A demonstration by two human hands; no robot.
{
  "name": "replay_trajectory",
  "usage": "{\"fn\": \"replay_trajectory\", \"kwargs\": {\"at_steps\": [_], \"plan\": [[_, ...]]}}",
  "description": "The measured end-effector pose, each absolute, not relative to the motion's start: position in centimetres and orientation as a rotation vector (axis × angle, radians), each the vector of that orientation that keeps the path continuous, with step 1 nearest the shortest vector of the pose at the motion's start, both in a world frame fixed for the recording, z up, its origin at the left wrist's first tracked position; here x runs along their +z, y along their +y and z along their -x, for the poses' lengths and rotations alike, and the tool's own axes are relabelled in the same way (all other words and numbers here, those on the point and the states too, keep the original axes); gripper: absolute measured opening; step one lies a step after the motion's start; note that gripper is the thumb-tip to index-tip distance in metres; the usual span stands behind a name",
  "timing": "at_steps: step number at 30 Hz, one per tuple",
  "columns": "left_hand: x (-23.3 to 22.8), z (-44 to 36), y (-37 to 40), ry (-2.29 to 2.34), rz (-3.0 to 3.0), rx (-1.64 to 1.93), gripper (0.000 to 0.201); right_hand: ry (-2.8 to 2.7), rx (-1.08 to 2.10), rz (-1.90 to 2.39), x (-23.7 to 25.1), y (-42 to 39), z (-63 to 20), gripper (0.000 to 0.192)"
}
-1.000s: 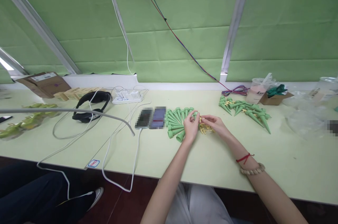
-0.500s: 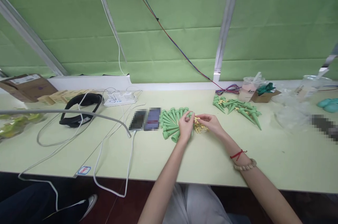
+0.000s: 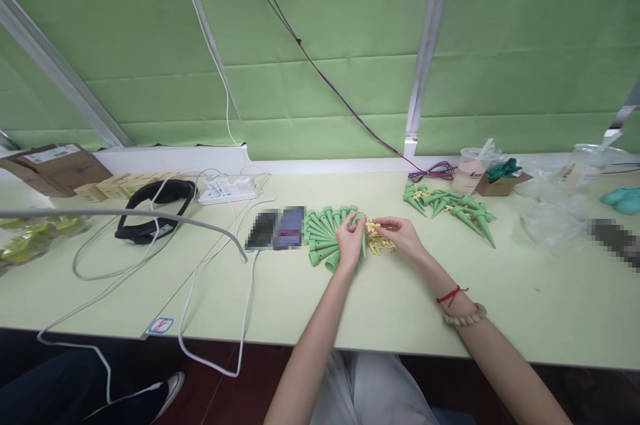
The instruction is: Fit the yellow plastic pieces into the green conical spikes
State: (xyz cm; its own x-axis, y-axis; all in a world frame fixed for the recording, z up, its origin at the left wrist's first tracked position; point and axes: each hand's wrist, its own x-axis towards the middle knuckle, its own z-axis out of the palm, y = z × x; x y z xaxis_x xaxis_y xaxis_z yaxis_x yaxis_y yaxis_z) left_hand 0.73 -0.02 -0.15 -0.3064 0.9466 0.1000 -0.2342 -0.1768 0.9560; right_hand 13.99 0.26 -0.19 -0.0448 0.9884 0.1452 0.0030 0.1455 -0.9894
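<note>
My left hand (image 3: 349, 241) holds a green plastic cone spike (image 3: 363, 238) upright by its wide end, just right of a fanned pile of green cones (image 3: 323, 235) on the pale green table (image 3: 280, 291). My right hand (image 3: 403, 237) pinches a small yellow plastic piece (image 3: 373, 228) against the spike's top, above a little heap of yellow pieces (image 3: 381, 243). A red string and a bead bracelet sit on my right wrist. A second pile of green spikes with yellow fittings (image 3: 453, 205) lies farther right.
Two phones (image 3: 276, 228) lie left of the cones, with white cables, a power strip (image 3: 227, 190) and black headphones (image 3: 150, 208) beyond. Cardboard boxes (image 3: 53, 166) sit far left; a plastic cup (image 3: 470, 168), small box and clear bags (image 3: 550, 215) at right. Another person's leg shows bottom left.
The view shifted slightly right and down a second ago, then held. Both hands stay together at the cone and yellow piece, with only small finger movements.
</note>
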Motion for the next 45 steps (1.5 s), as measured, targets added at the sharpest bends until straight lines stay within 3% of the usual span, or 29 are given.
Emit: {"fn": "replay_trajectory", "kwargs": {"at_steps": [6,15,35,45], "plan": [[0.16,0.01,0.38,1.192,-0.814,1.629,0.056,-1.224,0.974,1.179,0.02,0.72,-14.78,0.04],[0.78,-0.27,-0.3,1.177,-0.903,1.642,0.048,-1.464,0.648,1.31,-0.57,0.55,-14.62,0.027],[0.78,-0.38,-0.22,1.173,-0.854,1.639,0.058,-1.63,0.547,1.546,-0.43,0.11,-14.67,0.04],[0.55,-0.34,-0.15,1.203,-0.912,1.62,0.051,-1.682,0.488,1.68,-0.38,-0.09,-14.47,0.038]]}}
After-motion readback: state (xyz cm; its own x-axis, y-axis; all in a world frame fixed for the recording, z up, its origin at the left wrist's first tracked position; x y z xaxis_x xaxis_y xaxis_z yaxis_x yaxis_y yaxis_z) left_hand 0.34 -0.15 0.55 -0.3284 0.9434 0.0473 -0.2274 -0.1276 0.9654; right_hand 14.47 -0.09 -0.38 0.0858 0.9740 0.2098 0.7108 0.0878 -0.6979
